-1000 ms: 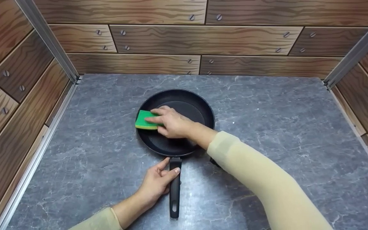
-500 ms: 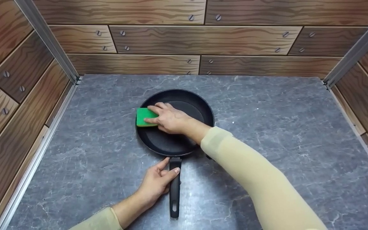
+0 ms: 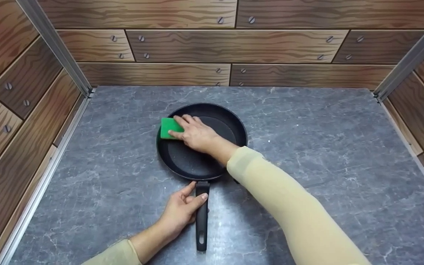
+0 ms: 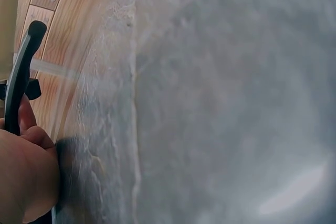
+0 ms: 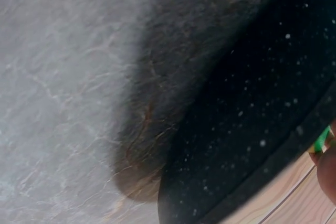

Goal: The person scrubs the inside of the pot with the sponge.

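A black frying pan [image 3: 193, 162] lies on the grey marbled surface, its handle [image 3: 201, 221] pointing toward me. My left hand [image 3: 179, 211] grips that handle near the pan, thumb on top; the handle [image 4: 21, 77] also rises at the left edge of the left wrist view. Inside the pan, at its upper left wall, my right hand [image 3: 199, 134] holds a green sponge [image 3: 168, 129] with fingers spread over its top. In the right wrist view the pan's speckled outer side [image 5: 252, 114] fills much of the picture, and only a bit of the sponge [image 5: 321, 140] shows.
The marbled tabletop [image 3: 326, 147] extends on both sides of the pan. Wood-patterned panels [image 3: 234, 46] close off the back, left and right. Metal profiles [image 3: 55, 46] run along the corners. My right sleeve [image 3: 285, 198] crosses above the table's front right part.
My right hand has slid the sponge away from me along the pan's left wall, slightly to the right at the end. The left hand and the pan have stayed in place.
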A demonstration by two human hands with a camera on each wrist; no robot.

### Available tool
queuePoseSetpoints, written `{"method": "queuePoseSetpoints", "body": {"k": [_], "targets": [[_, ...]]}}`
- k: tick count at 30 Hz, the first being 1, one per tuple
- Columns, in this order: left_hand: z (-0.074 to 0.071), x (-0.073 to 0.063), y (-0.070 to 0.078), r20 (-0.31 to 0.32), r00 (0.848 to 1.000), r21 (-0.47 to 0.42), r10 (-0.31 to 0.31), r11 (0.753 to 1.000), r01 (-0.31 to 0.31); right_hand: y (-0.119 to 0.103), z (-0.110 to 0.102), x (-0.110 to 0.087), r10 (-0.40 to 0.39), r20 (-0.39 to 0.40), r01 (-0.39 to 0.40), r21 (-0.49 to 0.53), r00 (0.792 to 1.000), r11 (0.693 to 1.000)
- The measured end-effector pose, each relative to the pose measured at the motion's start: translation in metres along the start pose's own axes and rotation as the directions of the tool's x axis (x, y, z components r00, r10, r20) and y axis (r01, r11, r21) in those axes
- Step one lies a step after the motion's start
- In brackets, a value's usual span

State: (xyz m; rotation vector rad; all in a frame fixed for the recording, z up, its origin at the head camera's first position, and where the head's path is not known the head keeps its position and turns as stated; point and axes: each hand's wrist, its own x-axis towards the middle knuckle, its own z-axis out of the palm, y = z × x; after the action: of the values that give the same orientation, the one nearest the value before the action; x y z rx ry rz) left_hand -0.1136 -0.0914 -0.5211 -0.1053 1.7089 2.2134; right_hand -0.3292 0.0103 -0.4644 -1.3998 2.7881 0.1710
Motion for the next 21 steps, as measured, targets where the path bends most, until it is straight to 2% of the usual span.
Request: {"method": "queuePoseSetpoints", "body": {"k": [11,21], "targets": [[0.000,0.000,0.001,-0.006,1.000,-0.008,0.005,1.000,-0.005,0.008,-0.003,0.005,0.118,0.039,-0.121,0.087,0.992,0.989],[0.000,0.000,0.001,-0.010,1.000,-0.002,0.005,1.000,-0.005,0.014,-0.003,0.010,0.242,0.137,-0.254,0.082,0.961,0.964]]}}
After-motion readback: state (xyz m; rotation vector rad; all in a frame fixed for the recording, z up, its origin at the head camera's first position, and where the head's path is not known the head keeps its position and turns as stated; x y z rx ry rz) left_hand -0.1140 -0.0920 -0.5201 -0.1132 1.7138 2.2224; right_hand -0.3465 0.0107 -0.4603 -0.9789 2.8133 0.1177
